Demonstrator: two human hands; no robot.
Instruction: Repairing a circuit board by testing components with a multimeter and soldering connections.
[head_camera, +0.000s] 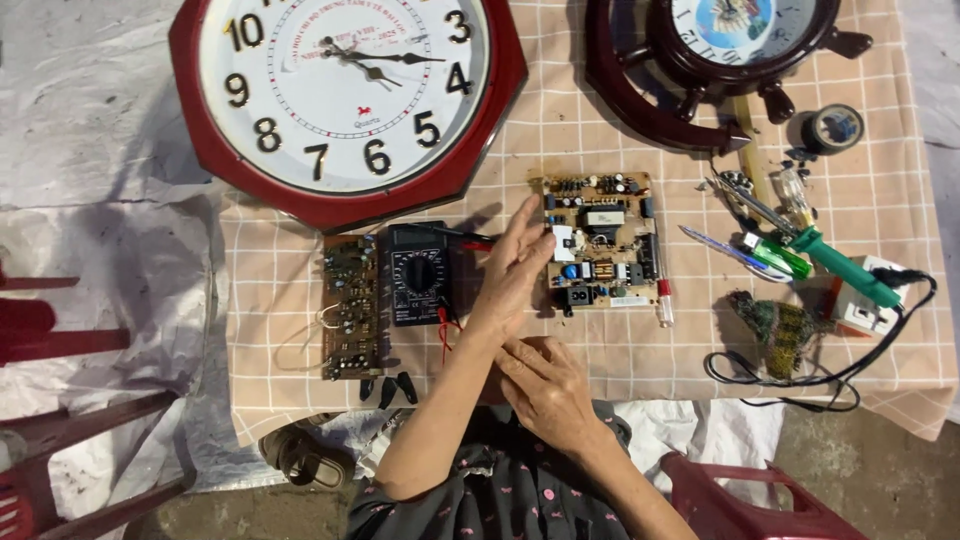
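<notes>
My left hand (515, 268) reaches up over the checked tablecloth (280, 380), fingers spread and empty, fingertips touching the left edge of a tan power circuit board (605, 240). My right hand (545, 385) lies flat near the table's front edge, fingers pointing left, holding nothing. A black multimeter (418, 272) with red and black leads sits just left of my left hand. Beside the multimeter lies a long brown circuit board (350, 305).
A red octagonal wall clock (345, 95) and a dark ship-wheel clock (715, 50) lie at the back. At the right are a green soldering iron (845, 265), a black tape roll (833, 128), a white socket block (865, 300) and a rag (780, 325). Red plastic chairs (60, 460) stand around.
</notes>
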